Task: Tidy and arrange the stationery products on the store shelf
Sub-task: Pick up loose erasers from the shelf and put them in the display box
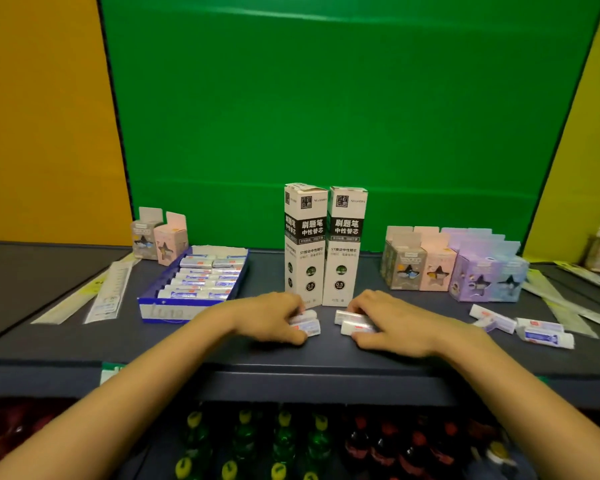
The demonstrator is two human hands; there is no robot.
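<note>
I log: shelf (pixel 264 271), matt dark-grey, smooth. Two tall refill boxes (pixel 307 254) at 12 o'clock, matt white card. At 10 o'clock, blue card tray (pixel 163 308); erasers (pixel 201 275), glossy film wrap. At 6 o'clock, bottles (pixel 284 441), glossy plastic.

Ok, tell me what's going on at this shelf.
A person is tidying stationery on the dark shelf. The left hand grips one pair of eraser packs and the right hand grips a second pair, both just in front of the two tall refill boxes. The blue tray to the left holds rows of similar packs; a few loose packs lie to the right.
</note>
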